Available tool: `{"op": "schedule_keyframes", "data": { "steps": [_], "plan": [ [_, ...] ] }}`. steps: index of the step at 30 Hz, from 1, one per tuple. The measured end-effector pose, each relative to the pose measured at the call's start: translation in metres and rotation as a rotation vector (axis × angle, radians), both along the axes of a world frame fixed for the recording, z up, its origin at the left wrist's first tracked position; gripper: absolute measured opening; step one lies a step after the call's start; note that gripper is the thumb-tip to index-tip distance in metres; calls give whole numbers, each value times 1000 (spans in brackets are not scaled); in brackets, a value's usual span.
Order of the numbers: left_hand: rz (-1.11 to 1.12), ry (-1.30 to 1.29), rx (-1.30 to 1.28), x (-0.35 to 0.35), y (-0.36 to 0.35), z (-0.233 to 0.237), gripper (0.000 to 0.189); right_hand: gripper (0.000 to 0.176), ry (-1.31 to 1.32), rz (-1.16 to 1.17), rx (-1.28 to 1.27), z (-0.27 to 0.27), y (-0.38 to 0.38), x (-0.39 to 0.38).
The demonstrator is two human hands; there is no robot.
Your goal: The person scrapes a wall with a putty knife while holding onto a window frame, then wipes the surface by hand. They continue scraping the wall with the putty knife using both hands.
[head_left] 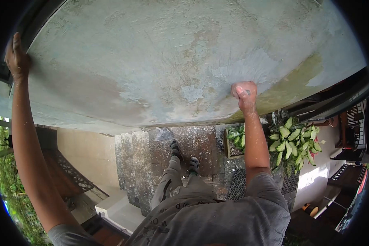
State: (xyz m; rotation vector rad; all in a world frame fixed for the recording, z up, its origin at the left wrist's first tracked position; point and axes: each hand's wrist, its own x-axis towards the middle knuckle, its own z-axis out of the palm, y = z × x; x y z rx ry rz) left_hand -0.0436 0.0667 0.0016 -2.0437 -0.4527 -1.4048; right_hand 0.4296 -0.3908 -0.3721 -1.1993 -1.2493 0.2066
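A large pale green wall [151, 53] with peeling paint and bare, chalky patches fills the upper view. My right hand [245, 93] is closed in a fist against its lower right part, just below a scraped whitish patch [250, 67]. A small dark bit of something shows at the fist, but the rest is covered by the fingers. High on the left, my left hand [18, 61] grips the wall's side edge, thumb pointing up; its other fingers are mostly hidden. White dust speckles the right forearm.
Paint flakes litter the dark tiled steps [135, 164] around my feet. Leafy plants [291, 141] and a planter box [233, 153] stand at the right, near a black perforated mat [236, 184]. A crumpled pale sheet [164, 134] lies by the wall's foot.
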Motion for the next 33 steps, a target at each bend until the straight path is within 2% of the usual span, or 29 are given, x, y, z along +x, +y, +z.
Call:
{"op": "schedule_keyframes", "data": {
  "steps": [1, 2, 3, 5, 7, 8, 9, 10, 12, 15, 18, 19, 21, 24, 26, 28, 31, 32, 33],
  "plan": [
    [-17, -46, 0, 18, -29, -2, 37, 52, -20, -36, 82, 12, -7, -9],
    [-5, -40, 6, 10, -17, 4, 37, 53, -43, -74, 161, 23, -14, -18],
    [91, 102, 195, -13, 8, 10, 37, 54, 49, 21, 322, 47, -21, -31],
    [323, 166, 186, -62, 71, 17, 47, 55, -9, 185, 563, 92, -36, -43],
    [545, 235, 139, -116, 130, 20, 60, 55, 8, 171, 559, 84, -28, -37],
    [576, 224, 123, -116, 129, 22, 61, 54, 18, 170, 570, 79, -18, -31],
    [608, 214, 108, -115, 128, 24, 62, 53, 53, 89, 445, 59, -2, -23],
    [539, 251, 187, -108, 119, 29, 62, 53, 52, 87, 451, 34, 0, -22],
    [482, 285, 269, -111, 115, 33, 62, 47, 94, -34, 285, -6, 9, -15],
    [481, 298, 325, -110, 112, 29, 62, 51, 70, 44, 450, 42, -11, -37],
    [486, 292, 339, -106, 116, 31, 62, 47, 11, 116, 590, 67, -27, -38],
    [490, 296, 353, -107, 115, 32, 61, 47, 13, 114, 596, 61, -19, -35],
    [488, 297, 357, -107, 115, 32, 61, 46, 104, -55, 463, 34, -2, -28],
    [490, 291, 377, -110, 110, 34, 61, 45, 81, -114, 324, 0, -2, -25],
    [490, 297, 376, -110, 108, 33, 61, 45, 93, -54, 374, 26, -12, -37],
    [488, 303, 366, -105, 116, 28, 60, 47, 62, 80, 575, 50, -25, -43],
    [492, 298, 374, -107, 114, 30, 60, 47, 17, -3, 586, 54, -13, -43],
    [495, 293, 377, -108, 114, 31, 60, 47, 14, -3, 590, 42, -8, -39],
    [495, 293, 379, -109, 113, 31, 60, 47, 56, -53, 491, 19, -3, -32]
  ]
}}
